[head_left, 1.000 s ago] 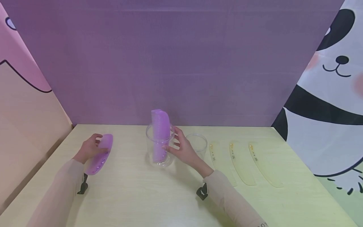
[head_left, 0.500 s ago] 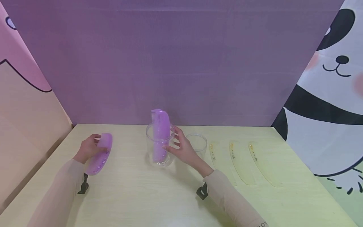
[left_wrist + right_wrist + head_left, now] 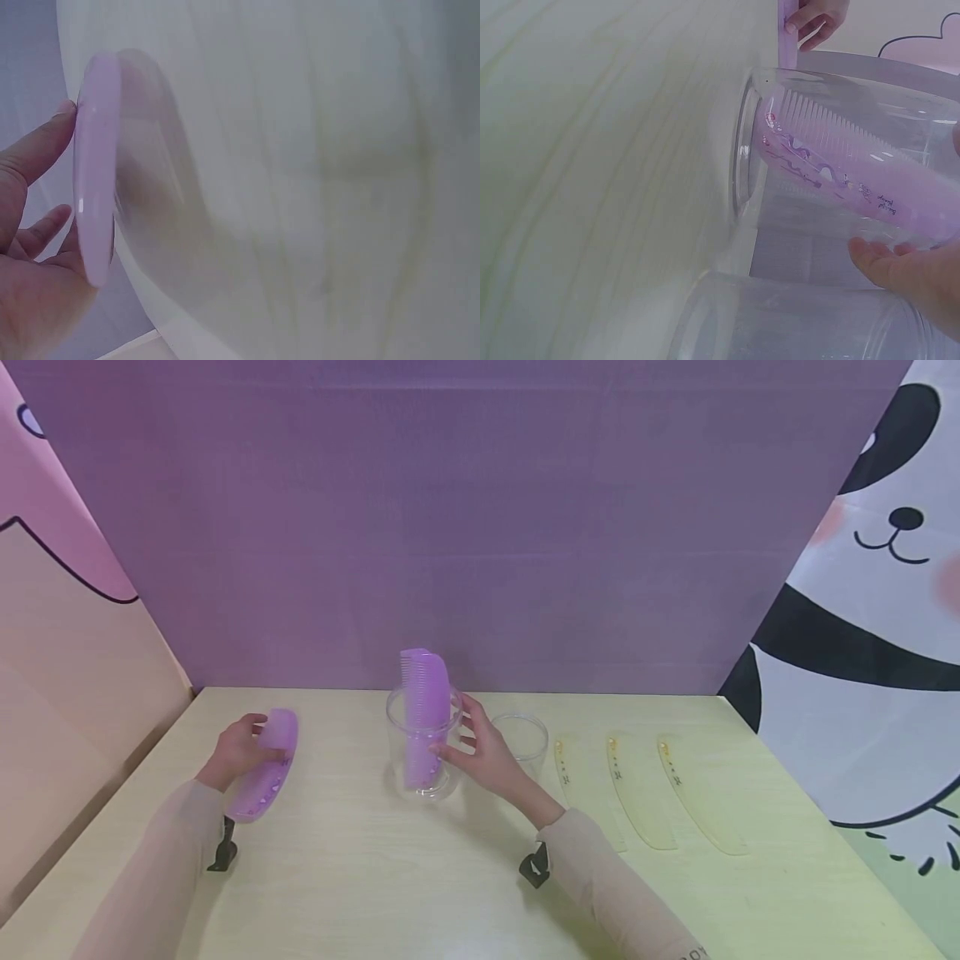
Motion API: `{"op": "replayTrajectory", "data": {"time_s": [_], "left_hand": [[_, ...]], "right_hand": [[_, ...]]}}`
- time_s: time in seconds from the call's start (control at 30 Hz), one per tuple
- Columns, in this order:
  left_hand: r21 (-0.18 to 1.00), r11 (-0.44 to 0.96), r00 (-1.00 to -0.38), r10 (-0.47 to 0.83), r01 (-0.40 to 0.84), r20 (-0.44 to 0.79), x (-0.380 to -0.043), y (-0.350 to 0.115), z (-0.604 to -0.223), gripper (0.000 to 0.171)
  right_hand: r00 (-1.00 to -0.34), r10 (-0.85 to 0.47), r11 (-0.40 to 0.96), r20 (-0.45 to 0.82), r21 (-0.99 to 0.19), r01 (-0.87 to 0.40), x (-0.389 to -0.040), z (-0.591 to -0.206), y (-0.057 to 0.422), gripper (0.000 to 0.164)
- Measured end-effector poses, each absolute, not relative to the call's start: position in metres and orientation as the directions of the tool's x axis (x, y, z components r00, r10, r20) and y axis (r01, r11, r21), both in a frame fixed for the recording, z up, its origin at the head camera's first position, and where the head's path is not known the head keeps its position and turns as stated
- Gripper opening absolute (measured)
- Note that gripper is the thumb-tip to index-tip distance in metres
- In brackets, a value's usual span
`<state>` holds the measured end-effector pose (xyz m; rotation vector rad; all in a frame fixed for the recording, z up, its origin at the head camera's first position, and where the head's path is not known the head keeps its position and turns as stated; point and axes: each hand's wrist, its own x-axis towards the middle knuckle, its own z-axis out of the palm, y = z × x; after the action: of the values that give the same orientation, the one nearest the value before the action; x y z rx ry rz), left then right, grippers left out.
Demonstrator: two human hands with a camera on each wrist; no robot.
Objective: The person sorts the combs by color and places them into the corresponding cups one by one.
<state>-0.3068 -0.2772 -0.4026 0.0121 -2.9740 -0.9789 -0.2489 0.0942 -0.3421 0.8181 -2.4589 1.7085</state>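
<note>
My left hand (image 3: 237,753) pinches a purple comb (image 3: 258,792) between thumb and fingers at the left side of the table. In the left wrist view this comb (image 3: 97,165) appears nearly edge-on, with its shadow beside it. Near the middle back, my right hand (image 3: 489,758) holds the side of a clear cup (image 3: 396,747), thumb in front and fingers behind. The cup stands upright, and purple combs (image 3: 429,689), seemingly two, stand inside it with their tops above the rim. Printed decorations show on one comb (image 3: 840,169) in the right wrist view.
A second clear cup (image 3: 525,735) stands just right of the right hand. Three pale yellow translucent combs (image 3: 641,802) lie side by side on the right of the table (image 3: 375,885). A purple backdrop (image 3: 480,527) rises behind the table, with cartoon-printed panels at both sides.
The far end of the comb in my left hand has shifted very slightly away from me. My right hand, the cups and the yellow combs stay where they were.
</note>
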Motion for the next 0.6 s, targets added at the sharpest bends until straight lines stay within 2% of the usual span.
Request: {"op": "replayTrajectory", "data": {"time_s": [0.27,0.6], "left_hand": [[0.631,0.775,-0.999,-0.027,-0.035,-0.022,-0.3050,-0.2776,-0.4011,0.078],[0.676,0.737,-0.999,-0.040,-0.027,0.004,-0.3056,-0.2792,-0.3998,0.066]], "right_hand": [[-0.859,-0.398,0.250,0.323,-0.863,-0.440,-0.2493,-0.3429,0.0940,0.076],[-0.857,-0.402,0.254,0.322,-0.860,-0.442,-0.2499,-0.3433,0.0947,0.075]]}}
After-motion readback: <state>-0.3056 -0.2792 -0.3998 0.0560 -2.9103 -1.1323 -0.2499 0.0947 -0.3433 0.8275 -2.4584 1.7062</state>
